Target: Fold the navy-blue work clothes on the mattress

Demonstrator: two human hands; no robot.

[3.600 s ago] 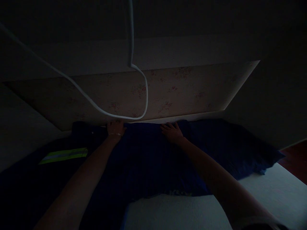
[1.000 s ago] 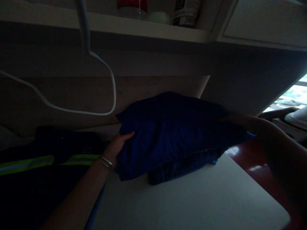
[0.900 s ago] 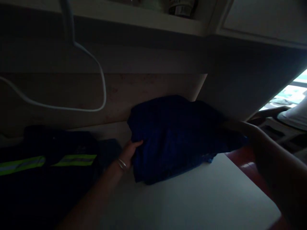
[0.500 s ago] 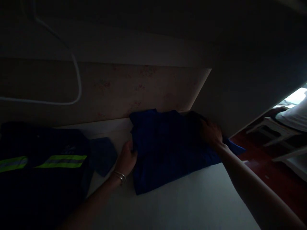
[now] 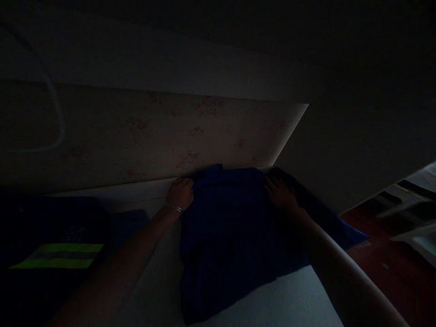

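Blue cloth [image 5: 228,227], folded into a thick pad, is what both hands are on; it lies on the white tabletop [image 5: 289,304], with its far edge pushed up against the flowered wall panel [image 5: 153,131] and its near edge hanging toward me. From where I sit, it looks squared to the wall so that the panel acts as a stop for the fold.

Going down in size: the wall panel fills the upper half of the view, dim and slanted; the tabletop runs under everything; a red-brown floor [image 5: 391,254] shows past the table's right edge. At far left a dark garment with a yellow reflective stripe [image 5: 57,255] lies well apart from the cloth, seemingly set aside.

My left hand [image 5: 180,194] sits at the cloth's far left corner, fingers curled under; I judge that it is pinching the edge, though the light is too poor to be sure. A thin bracelet [image 5: 173,208] circles that wrist. My right hand [image 5: 281,195] rests on the far right corner, fingers spread fairly flat and pressing down rather than gripping, which would keep the layers from sliding. A faint white cable [image 5: 51,113] loops at upper left.
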